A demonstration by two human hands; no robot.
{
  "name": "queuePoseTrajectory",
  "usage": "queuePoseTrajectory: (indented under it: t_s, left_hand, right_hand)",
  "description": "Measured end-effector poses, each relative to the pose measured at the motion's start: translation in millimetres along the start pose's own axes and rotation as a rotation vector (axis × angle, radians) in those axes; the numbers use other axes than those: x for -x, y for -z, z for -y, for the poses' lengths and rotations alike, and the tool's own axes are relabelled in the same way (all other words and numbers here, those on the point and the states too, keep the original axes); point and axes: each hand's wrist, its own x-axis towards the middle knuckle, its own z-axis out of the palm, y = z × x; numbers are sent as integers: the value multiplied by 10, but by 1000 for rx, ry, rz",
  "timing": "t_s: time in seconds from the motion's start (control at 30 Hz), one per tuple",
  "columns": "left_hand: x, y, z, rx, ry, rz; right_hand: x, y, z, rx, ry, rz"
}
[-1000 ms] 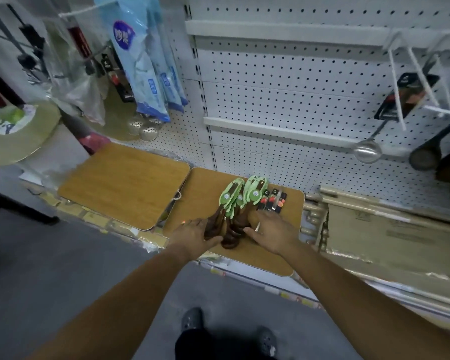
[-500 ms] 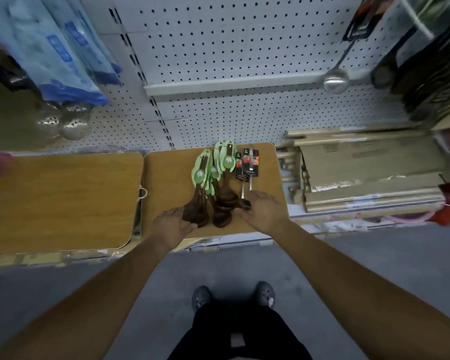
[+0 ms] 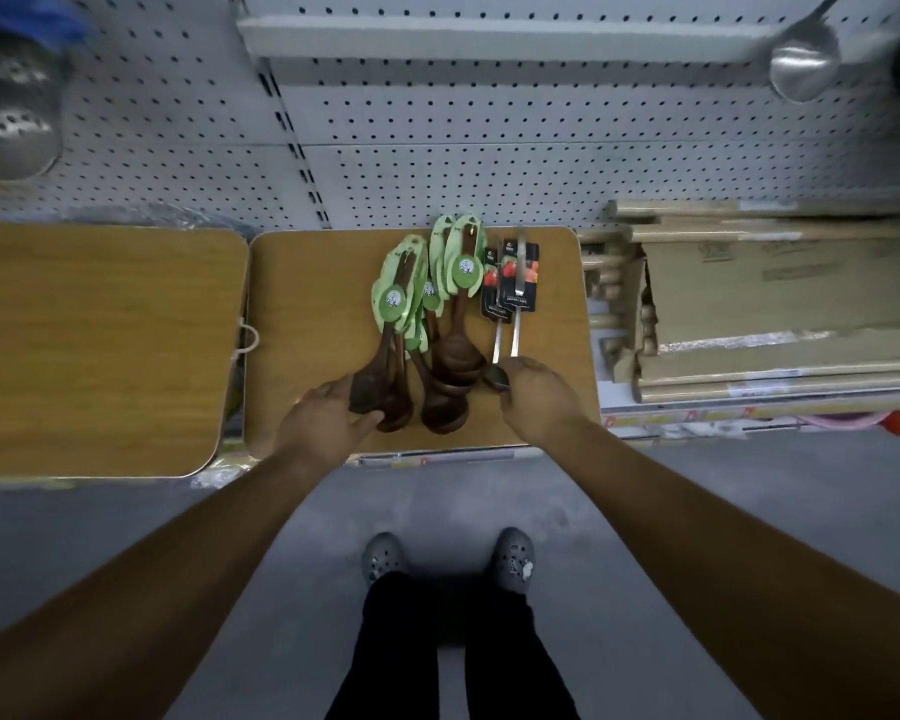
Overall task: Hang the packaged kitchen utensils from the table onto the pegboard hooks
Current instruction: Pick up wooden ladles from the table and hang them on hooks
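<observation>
Stock lying on the brown wood-topped bench (image 3: 313, 304) under the white pegboard (image 3: 489, 122): left hand (image 3: 326, 426) is curling round bowls of the dark wooden green-carded spoons (image 3: 453, 350), right hand (image 3: 536, 400) is pinching the steel black-carded utensils (image 3: 515, 283) by their bowl ends; lifting 1 pack, card hole uppermost, is looking wisest.

At 1 o'clock the ladle (image 3: 804, 65) is blurred, its handle cut by the top edge. At 10 o'clock the strainers (image 3: 9, 122) blur into the left edge. The gripping right hand (image 3: 536, 394) hides the heads of the metal utensils (image 3: 513, 275). The left hand (image 3: 323, 423) grips and partly covers one bowl among the wooden spoons (image 3: 453, 350). Print on the green cards (image 3: 393, 298) is unreadable.
</observation>
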Motion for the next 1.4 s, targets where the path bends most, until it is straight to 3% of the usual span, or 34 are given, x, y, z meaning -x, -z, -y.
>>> queuePoseTrajectory:
  t_s: [0.17, 0.37, 0.53, 0.7, 0.93, 1.2, 1.4]
  left_hand:
    - [-448, -29, 31, 3, 13, -33]
    - [-970, -147, 72, 221, 121, -23]
    - [-1299, -310, 79, 340, 118, -89]
    - [-1486, -389, 14, 510, 130, -72]
    - [-1624, -431, 61, 634, 172, -83]
    - [-1562, -398, 213, 746, 155, -71]
    - [-1430, -345, 297, 856, 183, -97]
  right_hand:
    - [-549, -18, 9, -34, -35, 1]
    - [-1081, -147, 52, -196, -141, 69]
    - [-1485, -194, 50, -391, -209, 58]
    - [-1813, -265, 64, -430, -270, 43]
    - [-1993, -425, 122, -385, -316, 27]
    - [-1989, -422, 96, -697, -465, -57]
    - [-1941, -416, 78, -877, -563, -9]
